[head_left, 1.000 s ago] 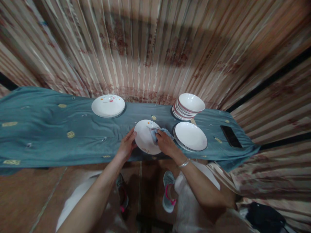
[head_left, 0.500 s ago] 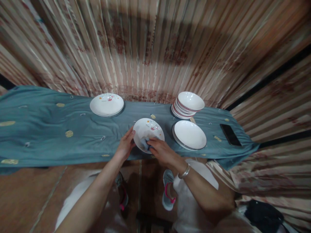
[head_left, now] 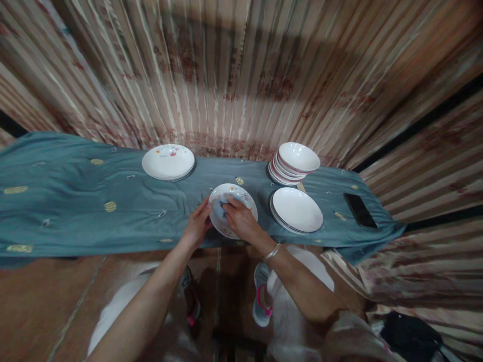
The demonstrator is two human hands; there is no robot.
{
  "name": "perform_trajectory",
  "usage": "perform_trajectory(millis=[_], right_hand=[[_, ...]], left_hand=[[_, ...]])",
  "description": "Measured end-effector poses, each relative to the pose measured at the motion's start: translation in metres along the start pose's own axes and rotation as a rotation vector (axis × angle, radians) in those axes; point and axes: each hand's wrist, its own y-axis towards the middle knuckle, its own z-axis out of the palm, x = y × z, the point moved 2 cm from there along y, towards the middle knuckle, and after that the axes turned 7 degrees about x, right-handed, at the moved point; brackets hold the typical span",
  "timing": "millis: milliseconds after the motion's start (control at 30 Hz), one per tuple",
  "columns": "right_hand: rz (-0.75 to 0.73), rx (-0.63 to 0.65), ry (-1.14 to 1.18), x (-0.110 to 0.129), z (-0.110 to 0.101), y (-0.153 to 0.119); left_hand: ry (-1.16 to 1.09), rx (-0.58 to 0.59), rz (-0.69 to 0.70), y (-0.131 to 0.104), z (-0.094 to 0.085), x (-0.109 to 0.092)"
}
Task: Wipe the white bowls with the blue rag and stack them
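A white plate with a flower print [head_left: 246, 200] is tilted up a little near the front edge of the table. Gripping its left rim is my left hand [head_left: 198, 222], thumb over the edge and the other fingers partly hidden behind. My right hand [head_left: 241, 218] is closed on a bluish cloth [head_left: 218, 208] and presses it against the plate's upper face. The cloth is blurred and partly covered by my fingers. Close by on the right lies a stack of white plates [head_left: 297, 210].
A stack of bowls [head_left: 299, 158] stands at the back right. Floral plates [head_left: 168, 163] are stacked at the back left. A black phone [head_left: 359, 210] lies near the right end of the teal tablecloth [head_left: 83, 211]. A pleated curtain [head_left: 226, 75] hangs right behind the table.
My right hand has slid the cloth up and left across the plate, from its lower part to its upper left. My left hand keeps its hold on the rim.
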Motion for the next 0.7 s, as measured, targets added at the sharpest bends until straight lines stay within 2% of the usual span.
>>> perform_trajectory(millis=[200, 367, 533, 700], right_hand=[[0.042, -0.031, -0.041, -0.021, 0.0, 0.01], [0.108, -0.016, -0.115, -0.036, -0.001, 0.009], [0.209, 0.066, -0.202, -0.039, 0.003, -0.004], [0.202, 0.191, -0.22, -0.034, -0.004, -0.032]], left_hand=[[0.007, 0.005, 0.007, -0.002, 0.0, -0.002], [-0.002, -0.006, -0.006, -0.001, 0.0, -0.002], [0.01, -0.009, -0.004, 0.001, -0.001, -0.002], [0.015, -0.03, -0.005, 0.003, -0.002, -0.001]])
